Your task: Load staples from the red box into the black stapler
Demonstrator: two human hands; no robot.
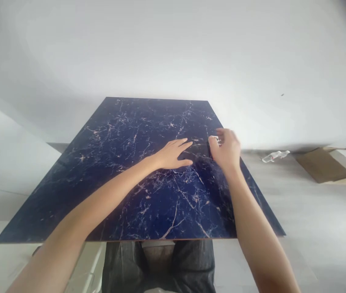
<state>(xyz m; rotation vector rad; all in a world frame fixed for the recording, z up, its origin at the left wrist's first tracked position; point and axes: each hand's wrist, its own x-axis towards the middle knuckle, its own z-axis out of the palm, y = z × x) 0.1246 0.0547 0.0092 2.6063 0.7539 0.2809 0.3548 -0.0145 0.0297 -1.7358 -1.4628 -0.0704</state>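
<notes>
The right hand (pixel 228 149) seems to pinch a small white item (pixel 216 139) over the right side of the table (pixel 148 134); the left (pixel 171 155) is apart from it, fingers spread. The item is picked up but not yet released — what else is done or left, I cannot tell.

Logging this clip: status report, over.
Right hand: small white item in grip, mostly hidden. Left hand: open over blue tabletop. Cardboard box beyond tabletop's right edge.

Left hand (pixel 171 156) splayed, right hand (pixel 227 149) curled.
</notes>
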